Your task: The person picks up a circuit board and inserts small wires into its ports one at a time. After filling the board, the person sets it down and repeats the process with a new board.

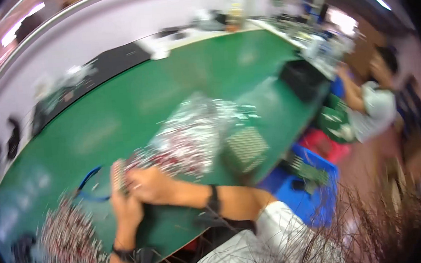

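Observation:
My left hand [126,206] is closed around a pale, narrow panel [119,177] with rows of small marks on it, held upright over the table. Against the panel's right side, my right hand [150,185] has its fingers curled together; what they pinch is hidden and smeared by motion. Just beyond both hands lies a clear plastic bag [190,133] with many small red and silvery parts in and around it. A heap of similar small parts [72,236] spreads to the left of my left forearm. Between heap and hands sits a blue cord [86,185], bent in a loop.
A stack of pale gridded panels [248,148] stands right of the bag on the green table [133,105]. Farther right are a black tray [302,79] and, below the table edge, a blue bin [327,204]. Another person [375,102] sits at the right.

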The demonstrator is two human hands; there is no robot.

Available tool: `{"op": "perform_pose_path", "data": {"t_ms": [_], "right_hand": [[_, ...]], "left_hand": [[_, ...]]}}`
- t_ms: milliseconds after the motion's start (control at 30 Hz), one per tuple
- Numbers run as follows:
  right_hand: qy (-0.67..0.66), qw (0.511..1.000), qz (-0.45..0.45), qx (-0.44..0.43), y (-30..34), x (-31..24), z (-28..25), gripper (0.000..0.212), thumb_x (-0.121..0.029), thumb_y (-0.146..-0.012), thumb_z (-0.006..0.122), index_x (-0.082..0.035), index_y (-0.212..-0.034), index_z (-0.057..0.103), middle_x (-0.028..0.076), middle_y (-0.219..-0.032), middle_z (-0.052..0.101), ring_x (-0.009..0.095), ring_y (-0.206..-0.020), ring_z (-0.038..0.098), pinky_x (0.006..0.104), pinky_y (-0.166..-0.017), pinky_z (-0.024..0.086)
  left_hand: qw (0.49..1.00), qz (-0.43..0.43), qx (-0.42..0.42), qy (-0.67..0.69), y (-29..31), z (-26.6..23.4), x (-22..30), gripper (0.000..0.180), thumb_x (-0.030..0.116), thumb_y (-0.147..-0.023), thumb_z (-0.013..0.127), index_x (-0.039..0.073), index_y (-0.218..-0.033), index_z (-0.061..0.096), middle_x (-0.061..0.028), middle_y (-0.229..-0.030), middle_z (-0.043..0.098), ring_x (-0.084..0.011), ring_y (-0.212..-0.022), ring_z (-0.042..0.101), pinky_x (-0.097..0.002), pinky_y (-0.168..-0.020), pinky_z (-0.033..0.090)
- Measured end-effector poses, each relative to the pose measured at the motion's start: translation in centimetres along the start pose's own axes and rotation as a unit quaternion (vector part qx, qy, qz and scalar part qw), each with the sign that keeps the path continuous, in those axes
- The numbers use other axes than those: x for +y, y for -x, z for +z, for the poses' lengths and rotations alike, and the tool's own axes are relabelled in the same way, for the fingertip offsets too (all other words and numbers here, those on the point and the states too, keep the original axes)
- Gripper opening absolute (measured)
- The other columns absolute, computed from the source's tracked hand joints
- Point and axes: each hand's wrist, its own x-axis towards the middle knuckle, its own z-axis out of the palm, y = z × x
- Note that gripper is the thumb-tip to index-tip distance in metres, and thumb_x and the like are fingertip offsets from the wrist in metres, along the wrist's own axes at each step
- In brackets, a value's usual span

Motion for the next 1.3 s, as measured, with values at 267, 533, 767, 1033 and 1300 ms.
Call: {"op": "perform_pose_path", "data": {"t_ms": [267,533,767,1033,1300], "right_hand": [[0.068,0.997,0.045,0.012,0.5,0.4,-1.6,0.006,-0.001,-0.091,0.056,0.000,-0.095,0.060,0.019,-0.079,0.066,0.035,-0.068,0.066,0.0417,-0.063,0.052],[0.027,0.998,0.049,-0.037,0.1,0.7,-0.2,0.007,0.003,-0.092,0.055,0.002,-0.098,0.058,0.018,-0.081,0.065,0.032,-0.069,0.066,0.0378,-0.063,0.051],[0.056,0.998,0.038,-0.004,0.5,0.9,-0.6,0.008,0.004,-0.090,0.056,0.002,-0.098,0.059,0.017,-0.079,0.065,0.033,-0.068,0.067,0.0385,-0.062,0.052],[0.048,0.998,0.041,-0.017,0.0,-0.6,-1.0,0.008,0.003,-0.091,0.058,0.000,-0.098,0.060,0.016,-0.078,0.066,0.030,-0.065,0.067,0.0374,-0.059,0.051],[0.120,0.993,-0.001,-0.005,-0.8,-0.6,-1.3,0.008,-0.009,-0.093,0.061,-0.003,-0.099,0.063,0.022,-0.078,0.065,0.041,-0.068,0.065,0.0455,-0.058,0.050]], "left_hand": [[0.993,0.111,0.008,-0.042,-0.6,1.8,-0.8,0.078,-0.005,-0.084,0.049,0.002,-0.157,0.023,-0.0272,-0.149,0.046,-0.0344,-0.137,0.049,-0.0384,-0.113,0.037],[0.985,0.157,0.037,-0.067,0.1,0.6,-1.8,0.077,-0.007,-0.086,0.046,0.001,-0.158,0.019,-0.0290,-0.156,0.033,-0.0419,-0.144,0.035,-0.0406,-0.118,0.031],[0.988,0.143,0.012,-0.051,-0.2,1.2,-1.4,0.082,-0.011,-0.079,0.045,0.000,-0.157,0.020,-0.0287,-0.156,0.032,-0.0410,-0.144,0.034,-0.0405,-0.118,0.031],[0.988,0.134,0.052,-0.054,0.0,1.2,-0.8,0.077,-0.010,-0.080,0.046,0.000,-0.155,0.028,-0.0279,-0.146,0.048,-0.0381,-0.137,0.048,-0.0393,-0.113,0.037],[0.987,0.083,0.127,-0.047,-1.1,0.1,-0.1,0.052,-0.006,-0.085,0.049,-0.005,-0.137,0.052,-0.0186,-0.133,0.062,-0.0282,-0.128,0.056,-0.0371,-0.111,0.039]]}}
